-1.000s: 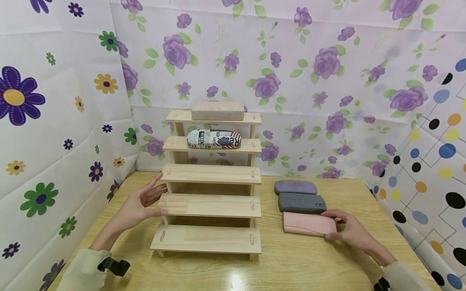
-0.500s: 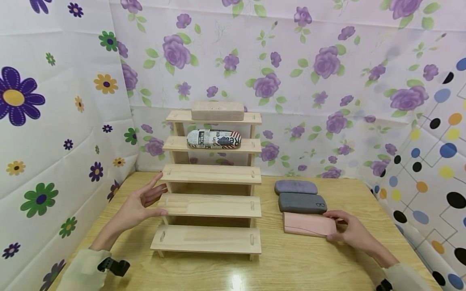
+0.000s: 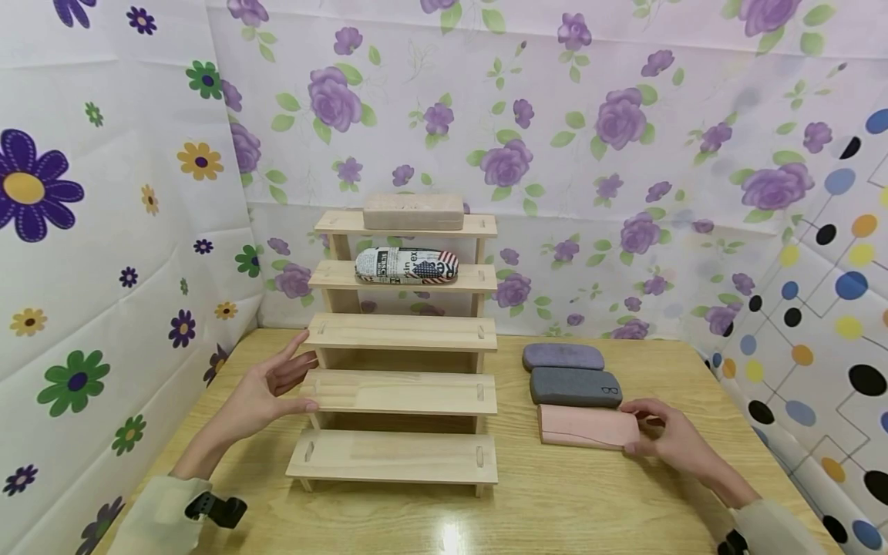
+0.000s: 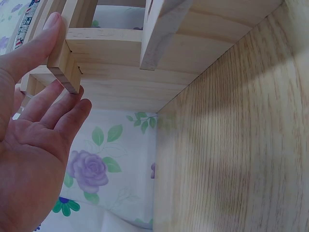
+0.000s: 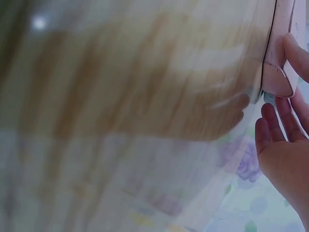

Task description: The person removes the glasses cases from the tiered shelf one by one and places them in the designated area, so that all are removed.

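In the head view my left hand (image 3: 260,393) is at the left side of a five-tier wooden display rack (image 3: 401,451). Its long fingers are extended beside the middle boards, and the left wrist view shows the thumb (image 4: 46,31) against a board end with fingertips right at the edge behind. On the table to the right, my right hand (image 3: 669,439) holds the right end of a pink glasses case (image 3: 586,426) between thumb and fingers. Behind this case lie a grey glasses case (image 3: 576,387) with a spectacles mark and a purple glasses case (image 3: 563,356).
A beige glasses case (image 3: 413,213) sits on the rack's top tier, and a newspaper-print glasses case (image 3: 406,266) on the tier below. Flower-patterned sheets (image 3: 513,162) enclose the back and left of the wooden table (image 3: 555,509); a dotted sheet (image 3: 832,324) hangs at the right.
My right hand has shifted very slightly to the right at the end of the pink glasses case. The left hand, the rack and the cases stay where they were.
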A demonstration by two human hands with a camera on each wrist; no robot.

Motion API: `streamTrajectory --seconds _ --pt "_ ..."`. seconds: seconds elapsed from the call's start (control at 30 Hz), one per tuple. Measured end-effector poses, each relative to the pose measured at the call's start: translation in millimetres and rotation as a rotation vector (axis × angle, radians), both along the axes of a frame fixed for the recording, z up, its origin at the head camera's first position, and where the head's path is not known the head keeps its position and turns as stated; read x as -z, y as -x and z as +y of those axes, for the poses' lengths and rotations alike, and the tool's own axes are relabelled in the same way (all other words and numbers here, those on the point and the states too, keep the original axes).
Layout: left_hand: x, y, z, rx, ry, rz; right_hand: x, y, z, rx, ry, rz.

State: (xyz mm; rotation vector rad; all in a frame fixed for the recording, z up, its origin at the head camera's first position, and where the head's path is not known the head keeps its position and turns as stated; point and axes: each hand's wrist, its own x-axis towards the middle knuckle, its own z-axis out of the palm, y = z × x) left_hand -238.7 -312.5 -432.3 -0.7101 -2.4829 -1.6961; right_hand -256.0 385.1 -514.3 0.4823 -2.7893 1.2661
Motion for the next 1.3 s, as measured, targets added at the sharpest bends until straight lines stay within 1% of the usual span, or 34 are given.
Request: streamTrajectory --seconds 0.27,0.6,0.9,1.3 --pt "0.8 0.1 -1 0.014 -0.013 0.010 2.7 4.5 0 0.031 -0.021 -0.001" --pt "0.8 0.6 -1 0.011 -0.018 0.009 1.2 6.2 -3 0.041 -0.022 -0.034" --pt "2.2 1.4 -1 0.015 -0.025 0.011 1.7 8.8 -2 0.033 -0.038 -0.005" --pt "2.0 1.5 -1 0.010 -0.026 0.004 2.4 11.4 -1 0.027 -0.026 -0.020"
